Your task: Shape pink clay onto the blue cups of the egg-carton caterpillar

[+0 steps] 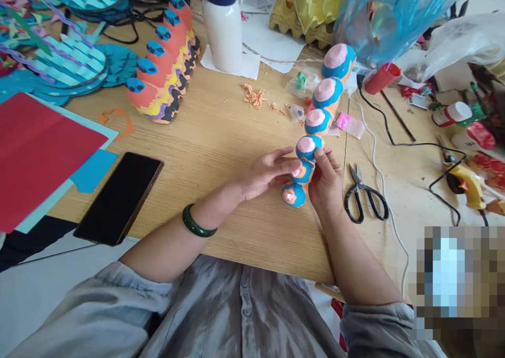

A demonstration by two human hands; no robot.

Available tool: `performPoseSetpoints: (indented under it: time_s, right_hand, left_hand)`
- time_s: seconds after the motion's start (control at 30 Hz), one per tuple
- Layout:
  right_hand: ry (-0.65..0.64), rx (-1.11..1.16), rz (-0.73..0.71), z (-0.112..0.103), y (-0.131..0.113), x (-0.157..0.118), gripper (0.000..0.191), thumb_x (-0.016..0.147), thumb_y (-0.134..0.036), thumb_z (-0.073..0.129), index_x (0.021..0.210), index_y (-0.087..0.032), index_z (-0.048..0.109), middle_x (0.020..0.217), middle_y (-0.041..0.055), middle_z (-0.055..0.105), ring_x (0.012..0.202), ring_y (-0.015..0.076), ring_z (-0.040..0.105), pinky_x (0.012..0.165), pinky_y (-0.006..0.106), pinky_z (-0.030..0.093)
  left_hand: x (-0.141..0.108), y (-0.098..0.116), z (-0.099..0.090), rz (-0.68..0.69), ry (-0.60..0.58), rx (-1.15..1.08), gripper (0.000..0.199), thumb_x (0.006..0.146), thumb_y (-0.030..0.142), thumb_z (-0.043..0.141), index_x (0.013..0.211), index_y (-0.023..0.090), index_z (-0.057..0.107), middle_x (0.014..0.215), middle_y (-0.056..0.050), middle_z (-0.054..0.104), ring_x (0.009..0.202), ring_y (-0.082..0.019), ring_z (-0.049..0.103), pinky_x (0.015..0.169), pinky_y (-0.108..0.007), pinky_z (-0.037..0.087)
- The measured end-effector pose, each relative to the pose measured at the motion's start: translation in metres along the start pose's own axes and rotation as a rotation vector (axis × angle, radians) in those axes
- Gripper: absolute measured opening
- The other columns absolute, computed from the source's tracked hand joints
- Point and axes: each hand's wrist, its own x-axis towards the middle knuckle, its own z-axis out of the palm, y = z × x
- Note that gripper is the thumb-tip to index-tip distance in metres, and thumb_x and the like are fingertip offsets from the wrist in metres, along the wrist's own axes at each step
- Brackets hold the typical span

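Note:
An egg-carton strip [315, 119] runs away from me, its bumps covered in blue clay with pink on top. The far bumps carry broad pink caps; the two nearest show only small pink dabs [289, 196] ringed by orange. My right hand [328, 181] grips the strip's right side near the front, thumb against a blue bump. From the left, my left hand [270, 172] holds the strip, thumb pressed at the pink on the second-nearest bump. Its other fingertips are partly hidden behind the strip. A green bangle [198, 226] circles my left wrist.
Black-handled scissors [365, 197] lie right of my right hand, beside a white cable [381, 176]. A phone [120, 197] and red paper [47, 158] are at left. Farther back stand an orange decorated egg-carton piece [165, 68], a white bottle [224, 31] and a blue plastic bag [390, 16].

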Motion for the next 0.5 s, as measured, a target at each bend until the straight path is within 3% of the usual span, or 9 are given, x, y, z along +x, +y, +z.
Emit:
performPoseSetpoints:
  time_s: [0.1,0.23,0.4,0.5]
  right_hand:
    - [-0.002,0.02,-0.04,-0.0001,0.0007,-0.0007,0.023,0.08,-0.046,0.089,0.082,-0.031,0.071,0.085,-0.0028,0.074,0.085,0.0186,0.068,0.084,0.035,0.058]
    - [-0.031,-0.023,-0.06,-0.0005,0.0012,-0.0009,0.022,0.08,-0.048,0.089,0.085,-0.032,0.075,0.087,-0.0022,0.075,0.088,0.0194,0.068,0.089,0.036,0.057]
    - [-0.085,-0.038,-0.043,-0.0004,0.0007,-0.0007,0.02,0.08,-0.049,0.088,0.086,-0.032,0.079,0.089,-0.0012,0.077,0.09,0.0197,0.067,0.092,0.036,0.056]
    - [-0.124,-0.009,-0.017,0.0003,-0.0004,-0.0003,0.019,0.08,-0.048,0.089,0.086,-0.032,0.08,0.084,-0.0021,0.075,0.086,0.0184,0.066,0.09,0.035,0.056]
  left_hand:
    - [0.002,-0.0003,-0.0009,-0.042,-0.021,-0.039,0.056,0.079,0.067,0.088,0.106,0.02,0.077,0.096,-0.004,0.071,0.091,-0.02,0.069,0.087,-0.037,0.058]
    - [0.0015,0.0026,0.0018,-0.027,-0.075,-0.017,0.044,0.079,0.054,0.093,0.089,0.017,0.072,0.079,0.002,0.058,0.073,-0.013,0.057,0.077,-0.033,0.054]
    - [0.0005,0.0036,0.0028,0.059,-0.003,0.04,0.046,0.079,0.053,0.092,0.105,0.019,0.075,0.074,0.003,0.055,0.068,-0.012,0.052,0.059,-0.028,0.044]
    - [0.0018,0.002,0.0007,0.172,0.11,0.138,0.054,0.083,0.06,0.088,0.118,0.021,0.075,0.082,0.0,0.065,0.074,-0.013,0.058,0.068,-0.028,0.049]
